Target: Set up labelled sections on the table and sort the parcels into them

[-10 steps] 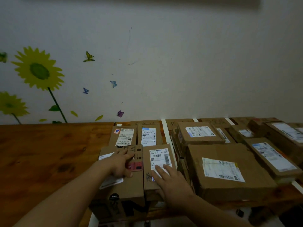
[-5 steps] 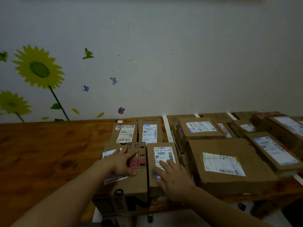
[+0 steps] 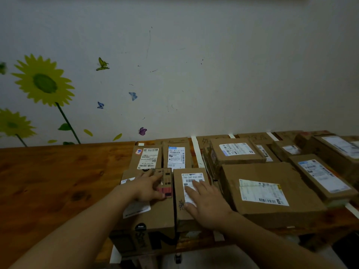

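Head view: left grip (image 3: 149,188) flat on the wide parcel (image 3: 155,214), right grip (image 3: 207,206) flat on the narrow parcel (image 3: 179,191) touching it. Fingers are straight and spread, with nothing clasped in either. Both parcels sit at the near edge of the surface (image 3: 58,181), left of the white tape strip (image 3: 196,152). Since a second ago the right fingers have crept forward over the label; the parcels have hardly shifted. Reads as squaring up this section, placement there likely almost finished.
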`<state>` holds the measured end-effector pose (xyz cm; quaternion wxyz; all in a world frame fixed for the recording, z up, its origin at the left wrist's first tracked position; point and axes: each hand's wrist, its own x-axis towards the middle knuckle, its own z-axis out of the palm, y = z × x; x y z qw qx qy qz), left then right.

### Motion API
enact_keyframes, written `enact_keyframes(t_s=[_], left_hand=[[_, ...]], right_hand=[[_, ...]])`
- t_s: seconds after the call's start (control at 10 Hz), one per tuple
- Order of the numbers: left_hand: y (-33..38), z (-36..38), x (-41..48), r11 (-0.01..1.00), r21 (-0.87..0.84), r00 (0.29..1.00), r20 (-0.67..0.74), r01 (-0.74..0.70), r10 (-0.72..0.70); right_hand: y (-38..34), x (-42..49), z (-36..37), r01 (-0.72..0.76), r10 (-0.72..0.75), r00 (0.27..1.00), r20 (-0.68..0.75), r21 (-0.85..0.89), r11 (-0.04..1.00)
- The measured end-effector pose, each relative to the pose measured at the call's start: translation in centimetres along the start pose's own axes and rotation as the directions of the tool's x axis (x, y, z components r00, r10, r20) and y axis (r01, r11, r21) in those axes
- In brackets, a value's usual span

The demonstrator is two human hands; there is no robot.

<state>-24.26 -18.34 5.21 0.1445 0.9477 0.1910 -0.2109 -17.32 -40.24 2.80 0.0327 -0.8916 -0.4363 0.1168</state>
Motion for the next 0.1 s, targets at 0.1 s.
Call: enact_keyframes(t_s=[0.1], left_hand=[[0.92,-1.53,0.53,0.999,-0.003,0.998,-0.045,-0.048,0.047]], right_hand=[[0.34,0.66,-2.44,0.008,-0.009,0.999,-0.044,-0.013,1.0]])
